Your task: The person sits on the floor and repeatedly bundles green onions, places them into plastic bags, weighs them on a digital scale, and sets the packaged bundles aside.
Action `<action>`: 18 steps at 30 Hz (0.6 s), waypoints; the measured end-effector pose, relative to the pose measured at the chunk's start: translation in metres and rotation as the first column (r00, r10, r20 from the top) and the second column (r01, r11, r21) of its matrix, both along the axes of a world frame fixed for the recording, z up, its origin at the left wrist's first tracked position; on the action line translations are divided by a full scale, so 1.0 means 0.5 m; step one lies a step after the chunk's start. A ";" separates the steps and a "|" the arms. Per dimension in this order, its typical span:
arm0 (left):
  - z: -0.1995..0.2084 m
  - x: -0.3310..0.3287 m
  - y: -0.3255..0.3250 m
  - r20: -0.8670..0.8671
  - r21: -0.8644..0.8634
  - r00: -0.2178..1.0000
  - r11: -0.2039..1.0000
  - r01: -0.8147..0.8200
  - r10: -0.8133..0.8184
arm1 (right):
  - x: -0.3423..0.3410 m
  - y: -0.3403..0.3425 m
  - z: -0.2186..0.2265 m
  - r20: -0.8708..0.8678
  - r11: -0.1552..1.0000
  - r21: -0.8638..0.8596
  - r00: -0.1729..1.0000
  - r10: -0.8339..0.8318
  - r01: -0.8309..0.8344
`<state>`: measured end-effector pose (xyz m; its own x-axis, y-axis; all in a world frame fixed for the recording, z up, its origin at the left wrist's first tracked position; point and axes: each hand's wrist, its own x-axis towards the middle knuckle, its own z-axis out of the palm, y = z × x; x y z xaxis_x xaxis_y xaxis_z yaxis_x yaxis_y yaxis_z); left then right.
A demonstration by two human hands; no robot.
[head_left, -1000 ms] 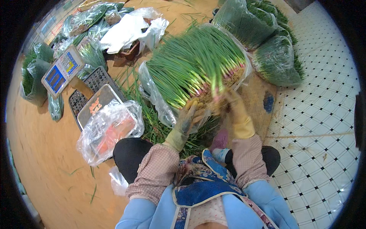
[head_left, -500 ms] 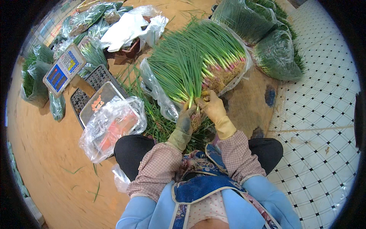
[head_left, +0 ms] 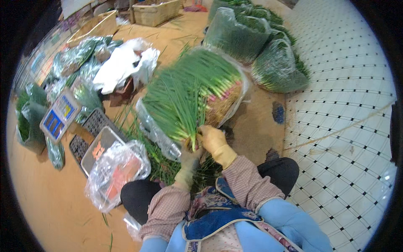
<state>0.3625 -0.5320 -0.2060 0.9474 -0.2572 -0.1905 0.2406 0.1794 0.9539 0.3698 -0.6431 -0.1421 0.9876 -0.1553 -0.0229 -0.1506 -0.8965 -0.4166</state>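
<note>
A bunch of spring onions (head_left: 192, 122) points away from me, its pale stalk ends down between my hands. Fingers closed round the lower stalks, my gloved left hand (head_left: 189, 157) grips the bunch. My right hand (head_left: 213, 142), in a yellowish glove, is closed at the right side of the same stalks. Just beyond lies a large pile of spring onions (head_left: 205, 71) with pinkish bulbs and brown roots, on an opened clear plastic bag (head_left: 147, 126). Blur and the gloves hide the exact fingertips.
Left of me are a scale display (head_left: 61, 115), a black crate (head_left: 98, 126) and a clear bag with something orange (head_left: 119, 172). Loose green leaves (head_left: 157, 161) lie beside my knees. Filled bags of greens (head_left: 279, 67) stand far right, and yellowish bins (head_left: 155, 12) at the back.
My view has shifted, so the scene sits further left and lower, and bins show at the back. Both hands stay at the stalks; fewer roots show below my left hand.
</note>
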 end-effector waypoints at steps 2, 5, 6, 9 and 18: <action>-0.018 -0.004 -0.017 -0.056 -0.079 0.998 0.997 -0.015 0.011 | -0.001 -0.008 -0.004 0.059 1.000 -0.012 0.998 -0.012 0.013; -0.018 0.000 -0.024 -0.092 -0.195 0.996 0.981 -0.009 -0.010 | -0.024 -0.017 -0.026 0.227 0.998 0.060 0.974 -0.019 0.005; -0.021 0.003 -0.021 -0.113 -0.217 0.994 0.976 -0.015 -0.010 | -0.033 -0.014 -0.027 0.250 0.989 0.148 0.968 -0.026 -0.012; -0.035 0.017 -0.013 -0.176 -0.283 0.984 0.958 -0.043 -0.008 | -0.049 -0.011 -0.033 0.211 0.853 0.519 0.976 -0.060 -0.060; -0.009 0.016 0.020 -0.178 -0.399 0.984 0.915 -0.055 -0.018 | -0.149 -0.055 0.058 -0.070 -0.065 0.994 0.974 0.215 0.086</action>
